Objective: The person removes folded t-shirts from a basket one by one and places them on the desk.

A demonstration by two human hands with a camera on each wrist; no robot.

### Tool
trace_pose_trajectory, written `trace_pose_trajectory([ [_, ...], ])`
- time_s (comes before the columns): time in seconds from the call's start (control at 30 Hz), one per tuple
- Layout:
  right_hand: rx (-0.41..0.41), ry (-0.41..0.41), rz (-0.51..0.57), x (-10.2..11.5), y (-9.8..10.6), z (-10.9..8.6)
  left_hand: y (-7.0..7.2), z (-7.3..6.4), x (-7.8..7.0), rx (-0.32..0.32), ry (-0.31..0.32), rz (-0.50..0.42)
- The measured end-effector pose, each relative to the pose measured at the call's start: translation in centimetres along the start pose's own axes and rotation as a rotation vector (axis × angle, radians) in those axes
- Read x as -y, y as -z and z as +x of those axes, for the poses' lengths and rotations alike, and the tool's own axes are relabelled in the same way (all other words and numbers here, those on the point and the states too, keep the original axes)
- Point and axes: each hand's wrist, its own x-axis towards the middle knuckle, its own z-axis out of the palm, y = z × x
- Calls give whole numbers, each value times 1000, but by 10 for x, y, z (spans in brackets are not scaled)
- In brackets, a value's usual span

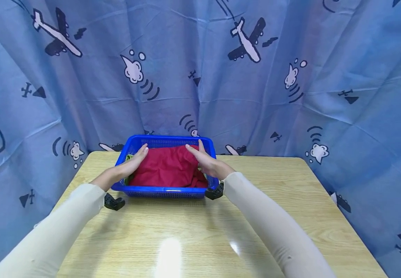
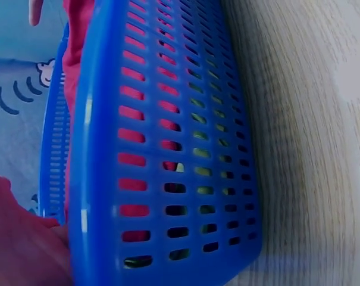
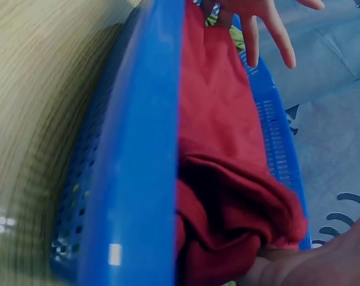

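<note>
A dark red cloth (image 1: 165,166) lies bunched in a blue plastic basket (image 1: 167,189) with slotted sides. At the cloth's left end is my left hand (image 1: 133,161), its fingers extended over the basket. The right wrist view shows those left fingers (image 3: 279,39) spread apart above the cloth. My right hand (image 1: 205,161) rests against the cloth's right end, fingers straight and thumb apart. Close to it, in the right wrist view, the cloth is rumpled into thick folds (image 3: 239,202). Some yellow-green material (image 3: 237,39) shows at the basket's left end, partly under the red cloth.
The basket stands near the back edge of a light wooden table (image 1: 256,185). Behind and on both sides hangs a blue curtain (image 1: 172,77) printed with airplanes. Each wrist carries a black device (image 1: 114,202) near the basket's front rim.
</note>
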Motion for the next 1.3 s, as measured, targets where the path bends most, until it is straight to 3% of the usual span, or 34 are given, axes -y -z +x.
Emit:
trace_pose_trajectory([
  [0.17, 13, 0, -19, -4, -1, 2, -3, 6, 1, -5, 13, 15],
  [0.5, -8, 23, -24, -7, 5, -1, -1, 7, -12, -61, -72, 7],
  [0.73, -3, -12, -19, -11, 0, -3, -8, 8, -7, 5, 35, 71],
  [0.83, -20, 5, 4, -12, -2, -1, -9, 8, -7, 0, 79, 88],
  [1.0, -84, 3, -4, -12, -5, -1, -8, 9, -9, -26, 94, 103],
  [1.13, -100, -19, -58, -12, -8, -2, -7, 8, -8, -69, 46, 74],
  [1.3, -40, 5, -75, -11, -10, -1, -6, 10, -9, -87, 18, -69],
])
